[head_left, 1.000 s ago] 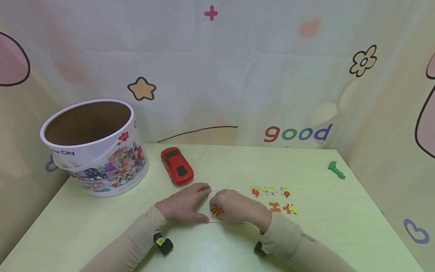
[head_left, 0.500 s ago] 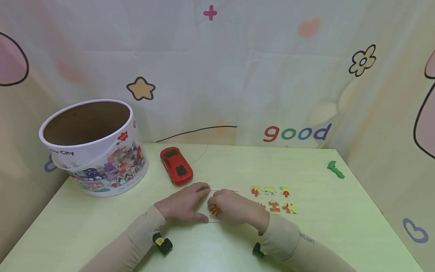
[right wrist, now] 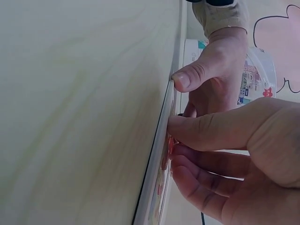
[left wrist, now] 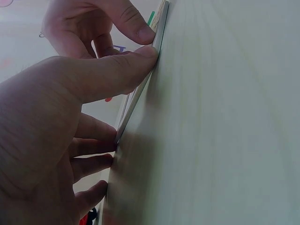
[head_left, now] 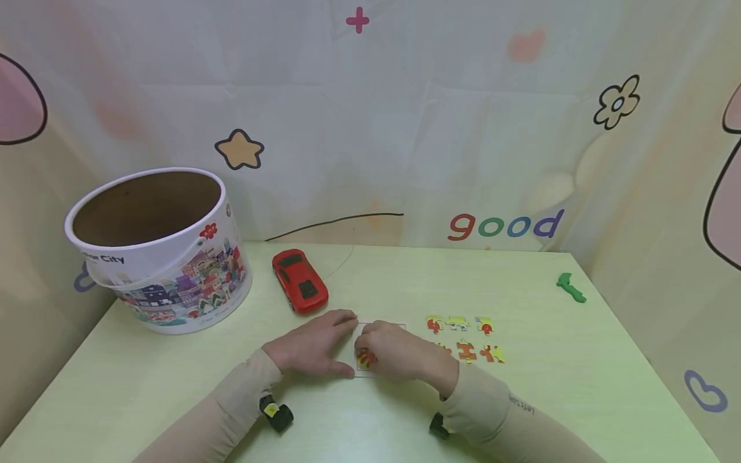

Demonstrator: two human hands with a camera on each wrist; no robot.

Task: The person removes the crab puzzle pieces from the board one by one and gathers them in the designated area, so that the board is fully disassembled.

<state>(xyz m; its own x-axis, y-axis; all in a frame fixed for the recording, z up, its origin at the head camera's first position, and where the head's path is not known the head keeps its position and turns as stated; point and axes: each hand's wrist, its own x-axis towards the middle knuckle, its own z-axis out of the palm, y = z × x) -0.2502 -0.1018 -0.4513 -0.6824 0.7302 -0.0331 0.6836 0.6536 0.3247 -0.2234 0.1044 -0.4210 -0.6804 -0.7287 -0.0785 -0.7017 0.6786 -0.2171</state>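
Observation:
A thin pale puzzle board (head_left: 361, 373) lies flat on the table, mostly covered by my right hand (head_left: 388, 350). The right thumb and fingertips pinch a red and yellow puzzle piece (head_left: 365, 359) at the board's left part; the fingers hide some of it. In the right wrist view, a bit of red piece (right wrist: 170, 144) shows between thumb and fingers, low against the board. My left hand (head_left: 312, 347) touches the board's left side, thumb at the near corner and fingers spread to the far corner. Several loose puzzle pieces (head_left: 466, 351) lie in two rows right of the board.
A red toy car (head_left: 300, 281) sits behind my left hand. At the back left stands a large white printed bucket (head_left: 191, 276). A small green toy piece (head_left: 571, 287) lies at the far right. A printed curtain (head_left: 370, 128) hangs behind the table (head_left: 521, 276).
My right fingers shift very slightly left over the board, and more of the red and yellow piece shows. The left hand keeps its place.

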